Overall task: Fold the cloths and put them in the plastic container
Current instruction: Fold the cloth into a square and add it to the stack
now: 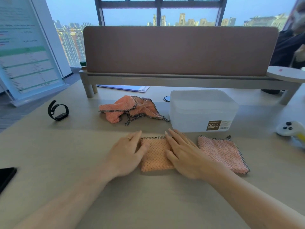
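A folded pink cloth [156,154] lies flat on the table in front of me. My left hand [128,152] rests flat on its left edge and my right hand [183,154] lies flat on its right side, fingers spread, neither gripping it. A second folded pink cloth [222,152] lies to the right. A crumpled pink cloth pile [130,109] with dark trim sits further back. The translucent plastic container [203,111] stands behind the folded cloths, right of the pile, with its lid on.
A black wristband [58,110] stands at the left, a dark phone [6,177] at the left edge, a white controller [290,128] at the right. A brown desk divider [179,50] on a raised shelf closes the back. A person sits at the far right.
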Demonstrator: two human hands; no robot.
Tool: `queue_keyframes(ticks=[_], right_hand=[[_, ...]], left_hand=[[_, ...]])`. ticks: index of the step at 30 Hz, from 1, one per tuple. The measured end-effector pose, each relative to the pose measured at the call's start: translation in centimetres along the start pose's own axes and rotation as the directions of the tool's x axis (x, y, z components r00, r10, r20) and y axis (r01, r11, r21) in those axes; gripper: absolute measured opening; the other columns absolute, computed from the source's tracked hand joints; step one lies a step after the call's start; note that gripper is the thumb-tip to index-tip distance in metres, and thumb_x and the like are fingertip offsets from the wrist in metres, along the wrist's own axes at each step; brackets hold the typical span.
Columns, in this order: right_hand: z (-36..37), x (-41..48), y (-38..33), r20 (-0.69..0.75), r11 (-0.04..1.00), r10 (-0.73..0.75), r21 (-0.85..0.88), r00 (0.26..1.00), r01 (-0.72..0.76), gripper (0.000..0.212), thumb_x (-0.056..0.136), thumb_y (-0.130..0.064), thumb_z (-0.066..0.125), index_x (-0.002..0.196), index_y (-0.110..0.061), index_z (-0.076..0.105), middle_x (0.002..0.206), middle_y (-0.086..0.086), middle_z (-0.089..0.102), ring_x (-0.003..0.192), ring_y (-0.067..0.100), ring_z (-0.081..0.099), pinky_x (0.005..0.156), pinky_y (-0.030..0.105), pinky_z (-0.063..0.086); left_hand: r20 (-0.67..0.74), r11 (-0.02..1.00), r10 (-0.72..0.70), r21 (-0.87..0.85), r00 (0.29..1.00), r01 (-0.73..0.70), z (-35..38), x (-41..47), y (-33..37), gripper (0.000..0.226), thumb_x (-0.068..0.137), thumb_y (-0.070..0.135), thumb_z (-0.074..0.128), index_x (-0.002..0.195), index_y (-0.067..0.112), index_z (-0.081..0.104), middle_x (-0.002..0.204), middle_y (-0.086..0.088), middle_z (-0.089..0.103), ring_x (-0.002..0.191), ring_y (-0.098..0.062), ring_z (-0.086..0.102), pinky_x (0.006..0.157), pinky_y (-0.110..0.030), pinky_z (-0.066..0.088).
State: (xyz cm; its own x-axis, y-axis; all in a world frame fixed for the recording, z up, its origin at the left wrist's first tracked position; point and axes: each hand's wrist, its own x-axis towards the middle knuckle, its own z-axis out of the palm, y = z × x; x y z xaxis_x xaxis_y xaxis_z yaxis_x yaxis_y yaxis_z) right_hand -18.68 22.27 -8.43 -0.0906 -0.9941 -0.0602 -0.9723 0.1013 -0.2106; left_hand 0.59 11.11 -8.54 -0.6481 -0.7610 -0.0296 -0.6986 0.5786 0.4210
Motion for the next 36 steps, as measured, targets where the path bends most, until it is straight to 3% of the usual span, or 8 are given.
queue_keyframes(ticks=[2,8,17,21,24,26,31,36], right_hand=[[0.0,-0.4,0.3,0.008,1.0,0.008,0.002,1.0,-0.008,0.065,0.107,-0.046,0.019,0.162,-0.022,-0.004,0.17,-0.004,-0.012,0.154,0.01,-0.016,0.124,0.03,-0.009],[0.9,-0.2,0.1,0.07,0.998,0.007,-0.057,0.997,-0.003,0.068,0.105,-0.053,0.011,0.16,-0.022,-0.013,0.169,-0.002,-0.018,0.154,0.012,-0.019,0.127,0.038,-0.006],[-0.6,-0.3,0.4,-0.005,0.958,0.035,0.286,0.999,-0.033,0.082,0.1,-0.04,0.046,0.162,-0.021,-0.004,0.171,-0.001,-0.002,0.157,0.018,-0.002,0.127,0.038,0.002],[-4.5,-2.8,2.3,-0.076,0.437,0.271,0.898,0.959,-0.052,0.103,0.071,-0.04,0.077,0.158,-0.034,0.023,0.15,-0.005,0.046,0.136,0.016,0.049,0.116,0.043,0.04],[-6.7,-5.3,4.4,0.069,-0.138,0.245,0.99,0.967,-0.035,0.066,0.08,-0.027,0.078,0.14,-0.012,0.056,0.129,0.008,0.07,0.12,0.026,0.067,0.1,0.044,0.055],[-7.5,-6.7,5.7,0.094,-0.296,0.234,0.955,0.968,-0.021,0.049,0.084,-0.023,0.07,0.129,-0.003,0.064,0.125,0.016,0.072,0.115,0.029,0.068,0.091,0.041,0.06],[-7.6,-8.7,9.7,0.016,0.065,0.519,0.996,0.855,-0.058,0.053,0.091,-0.017,0.071,0.139,-0.016,0.049,0.112,0.011,0.077,0.086,0.02,0.076,0.064,0.03,0.062],[-6.2,-9.1,11.6,-0.108,0.4,0.627,0.894,0.771,-0.2,0.078,0.093,-0.019,0.072,0.155,-0.03,0.027,0.112,0.005,0.067,0.086,0.025,0.074,0.065,0.034,0.06]], left_hand=[[-0.058,0.977,-0.085,-0.199,0.995,0.072,-1.2,1.0,1.1,0.068,0.097,0.063,0.042,0.152,0.023,0.039,0.153,-0.002,0.045,0.14,-0.02,0.043,0.114,-0.036,0.035],[0.137,0.981,-0.192,0.052,0.972,0.186,-2.7,4.1,4.5,0.042,0.081,0.045,0.073,0.101,0.008,0.068,0.103,-0.01,0.072,0.1,-0.026,0.067,0.081,-0.037,0.051],[0.34,0.875,-0.008,-0.452,0.94,0.171,-4.7,3.0,7.2,0.026,0.097,0.028,0.065,0.11,0.006,0.062,0.114,-0.013,0.069,0.103,-0.029,0.067,0.091,-0.046,0.056],[0.303,0.636,0.164,-0.76,0.939,0.134,-7.6,2.2,11.0,0.018,0.102,0.013,0.056,0.116,0.012,0.067,0.112,-0.004,0.075,0.101,-0.02,0.07,0.093,-0.044,0.056],[0.28,0.466,0.234,-0.873,0.931,0.145,-8.6,2.6,13.9,0.019,0.103,0.008,0.052,0.111,0.007,0.069,0.106,-0.008,0.074,0.097,-0.021,0.07,0.09,-0.042,0.059],[0.304,0.424,0.249,-0.888,0.92,0.178,-7.5,3.2,15.5,0.023,0.103,0.009,0.052,0.12,0.002,0.066,0.111,-0.012,0.071,0.097,-0.023,0.068,0.09,-0.043,0.058],[0.267,0.422,0.045,-0.879,0.963,0.224,-1.1,5.1,17.7,0.017,0.099,0.017,0.062,0.113,0.007,0.061,0.117,-0.012,0.07,0.103,-0.026,0.068,0.095,-0.046,0.057],[-0.119,0.755,-0.028,-0.653,0.992,-0.058,4.2,5.5,18.2,0.032,0.095,0.037,0.067,0.115,0.023,0.046,0.09,-0.001,0.061,0.088,-0.02,0.064,0.074,-0.035,0.054]])
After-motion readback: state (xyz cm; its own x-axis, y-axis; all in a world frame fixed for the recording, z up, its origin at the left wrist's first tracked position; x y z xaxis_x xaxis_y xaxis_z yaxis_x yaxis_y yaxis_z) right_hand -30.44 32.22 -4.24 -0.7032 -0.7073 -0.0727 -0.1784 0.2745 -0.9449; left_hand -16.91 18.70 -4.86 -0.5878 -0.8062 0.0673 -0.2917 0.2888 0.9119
